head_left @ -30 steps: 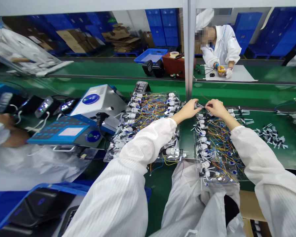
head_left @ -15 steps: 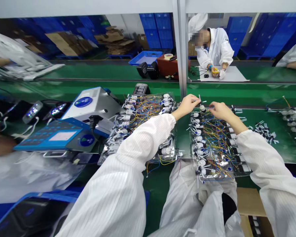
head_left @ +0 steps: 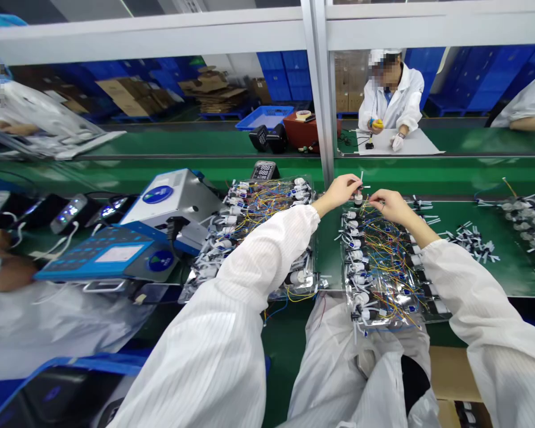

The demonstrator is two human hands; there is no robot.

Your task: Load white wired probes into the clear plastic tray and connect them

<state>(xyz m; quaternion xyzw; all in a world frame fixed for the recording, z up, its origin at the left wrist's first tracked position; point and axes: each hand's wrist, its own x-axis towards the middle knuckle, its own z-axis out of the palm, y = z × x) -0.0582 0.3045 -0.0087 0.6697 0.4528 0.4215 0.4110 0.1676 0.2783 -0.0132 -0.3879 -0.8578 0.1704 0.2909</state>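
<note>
My left hand pinches a small white connector part with thin pins, held just above the far edge of a clear plastic tray. That tray is packed with white connectors and yellow, red and blue wires. My right hand hovers over the same tray, its fingertips close beside the part. Whether those fingers grip anything is hidden. A second wire-filled tray lies to the left, beneath my left forearm.
A blue-and-grey tester with a keypad unit stands left on the green bench. Loose white clips lie right. A metal post rises ahead; a co-worker sits beyond it.
The view has tilted and shifted slightly. Both hands stay together over the right tray, with the small white part still between them.
</note>
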